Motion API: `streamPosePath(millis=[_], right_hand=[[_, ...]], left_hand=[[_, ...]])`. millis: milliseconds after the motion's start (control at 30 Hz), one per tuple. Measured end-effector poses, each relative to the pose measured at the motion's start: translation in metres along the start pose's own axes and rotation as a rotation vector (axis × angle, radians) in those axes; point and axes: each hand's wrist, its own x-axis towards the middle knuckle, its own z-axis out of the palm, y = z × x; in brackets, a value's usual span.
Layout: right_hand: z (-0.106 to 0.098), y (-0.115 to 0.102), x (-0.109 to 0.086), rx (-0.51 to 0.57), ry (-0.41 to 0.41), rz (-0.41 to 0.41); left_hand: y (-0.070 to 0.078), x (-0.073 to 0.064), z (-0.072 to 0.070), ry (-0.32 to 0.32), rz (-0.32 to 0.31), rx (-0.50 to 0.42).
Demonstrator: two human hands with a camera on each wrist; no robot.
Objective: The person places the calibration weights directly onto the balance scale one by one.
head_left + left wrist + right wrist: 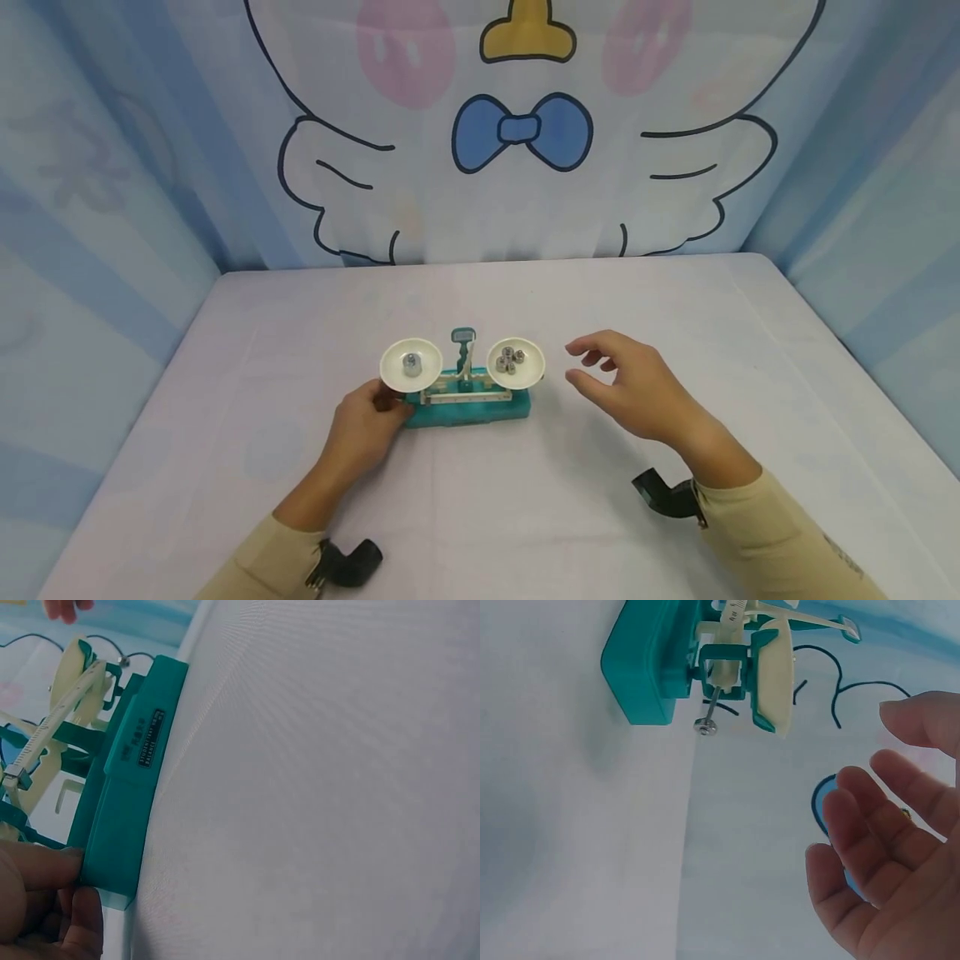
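Note:
A green balance scale (468,410) with two cream pans stands on the table. On the left pan (392,367) sits a shiny metal piece (412,364), its exact kind too small to tell. Several small metal pieces that look like nuts (507,359) lie in the right pan (531,377). My left hand (366,427) grips the left end of the scale's base (124,825), thumb and fingers at its corner. To the right of the scale, my right hand (637,387) hovers with relaxed, slightly bent fingers (859,840). It holds nothing and is apart from the right pan.
A pale cloth covers the table (300,333). Behind it hangs a curtain (517,208) printed with a cartoon figure and blue bow tie. At the scale's right end, a metal adjusting screw (706,726) sticks out below the pan.

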Motion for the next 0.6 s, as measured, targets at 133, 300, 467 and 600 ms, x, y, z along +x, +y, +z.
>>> streamPosePath(millis=[133, 300, 467, 600], right_hand=[[0.010, 0.006, -0.002, 0.033, -0.034, 0.015], [0.020, 0.011, -0.004, 0.077, -0.071, 0.037], [0.022, 0.013, -0.008, 0.077, -0.085, 0.062], [0.019, 0.014, -0.011, 0.032, -0.121, 0.094]], left_hand=[[-0.003, 0.000, -0.002, -0.008, 0.012, -0.005], [-0.005, 0.000, -0.006, -0.029, 0.023, -0.028], [-0.005, -0.005, -0.014, -0.063, -0.005, -0.010], [-0.002, -0.011, -0.023, -0.080, 0.008, 0.060]])
